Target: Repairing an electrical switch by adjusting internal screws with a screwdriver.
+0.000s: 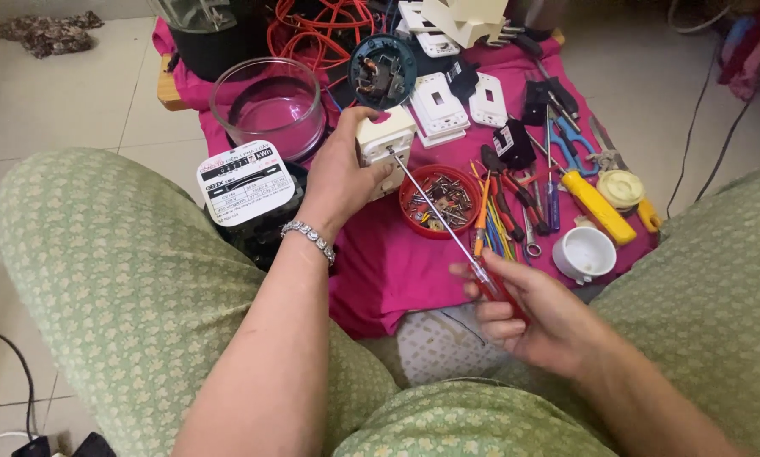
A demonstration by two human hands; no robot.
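Red screw dish [438,200] beside screwdriver shaft [435,203]

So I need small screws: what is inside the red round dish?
The red round dish holds a loose heap of small metal screws and bits. The screwdriver shaft crosses over it, hiding a strip; its bottom cannot be seen.

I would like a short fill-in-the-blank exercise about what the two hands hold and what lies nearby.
1. The left hand holds a cream socket block above the ____ cloth.
2. The right hand holds a long ____ whose tip meets the block.
3. The round red dish contains small ____.
4. On the left wrist is a silver ____.

Missing words: pink; screwdriver; screws; bracelet
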